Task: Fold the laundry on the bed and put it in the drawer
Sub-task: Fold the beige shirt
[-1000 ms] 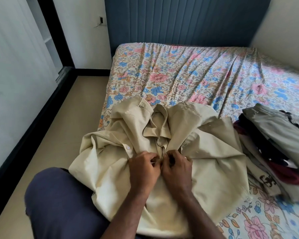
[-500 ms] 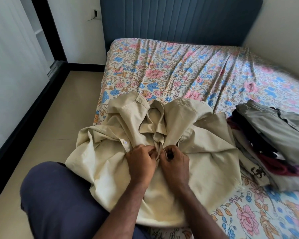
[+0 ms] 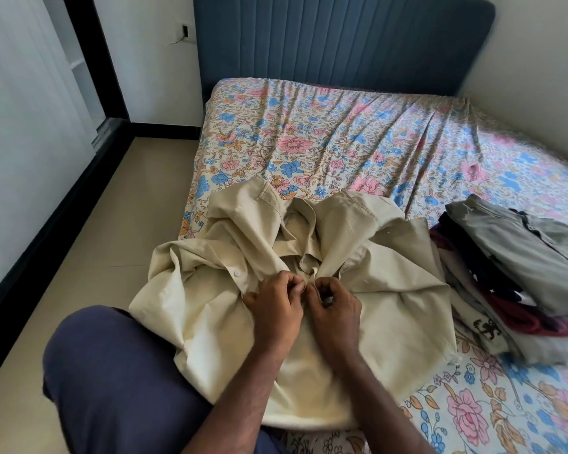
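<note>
Two hands meet at the front placket of a beige button-up shirt (image 3: pixel 391 290): the left hand (image 3: pixel 274 308) and right hand (image 3: pixel 336 309) each pinch its edge, fingers curled. It lies rumpled on the floral bedsheet (image 3: pixel 325 136), beside a stack of folded clothes (image 3: pixel 522 267).

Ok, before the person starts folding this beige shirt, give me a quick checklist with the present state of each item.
1. Both hands on the beige shirt: ok, left hand and right hand pinch its front edges at the middle.
2. Front buttoned: cannot tell, fingers cover the spot.
3. Shirt lying flat: not ok, sleeves and collar are bunched up.
4. Free space on the floral bedsheet beyond the shirt: ok.
5. Pile of clothes apart from the shirt: not ok, the shirt's right edge touches it.
6. Drawer in view: not ok.
</note>
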